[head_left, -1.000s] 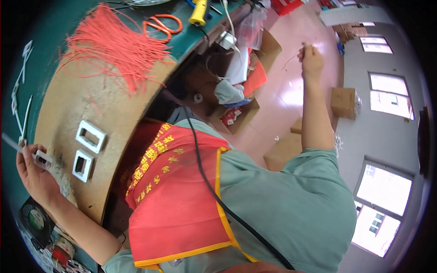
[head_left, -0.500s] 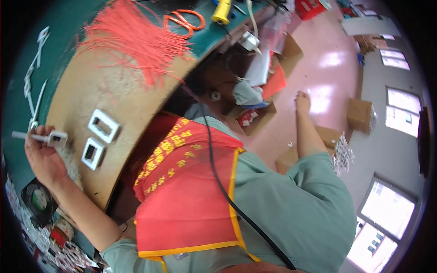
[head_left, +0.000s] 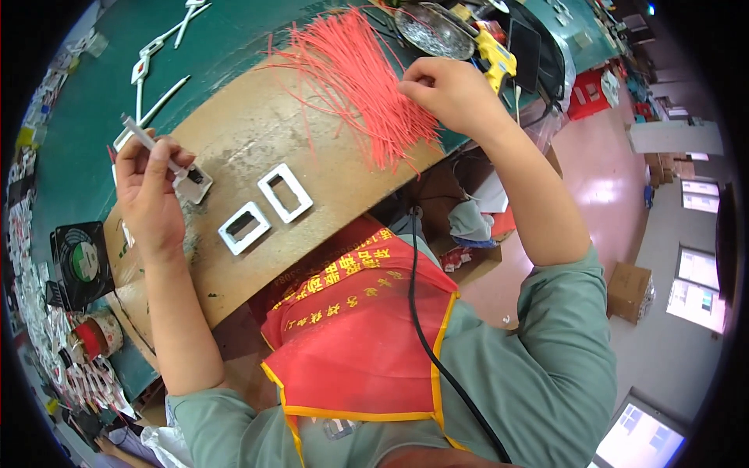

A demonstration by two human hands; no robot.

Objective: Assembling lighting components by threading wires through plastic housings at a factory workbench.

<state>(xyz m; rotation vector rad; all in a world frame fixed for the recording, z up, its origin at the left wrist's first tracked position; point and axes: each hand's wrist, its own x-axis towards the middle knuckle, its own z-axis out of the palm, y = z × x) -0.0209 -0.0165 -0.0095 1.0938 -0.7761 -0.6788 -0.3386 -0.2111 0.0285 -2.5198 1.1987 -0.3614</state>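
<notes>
The hands were well apart: the left hand [head_left: 152, 199] gripped a stemmed white housing [head_left: 193, 187] by the tan board's [head_left: 339, 183] left edge; the right hand [head_left: 452, 95] curled at red strands [head_left: 355, 90] across its far right corner, hold unclear. White frames [head_left: 291, 182] lay nearby. Strand-picking seemed underway, calling for a fine pinch.

The left hand [head_left: 154, 191], between nine and ten o'clock, has its fingers [head_left: 160, 158] curled in a grip; the left forearm [head_left: 186, 331] points between eleven and twelve. The right hand [head_left: 456, 93] is at one o'clock, fingertips towards nine, elbow bent near three.
</notes>
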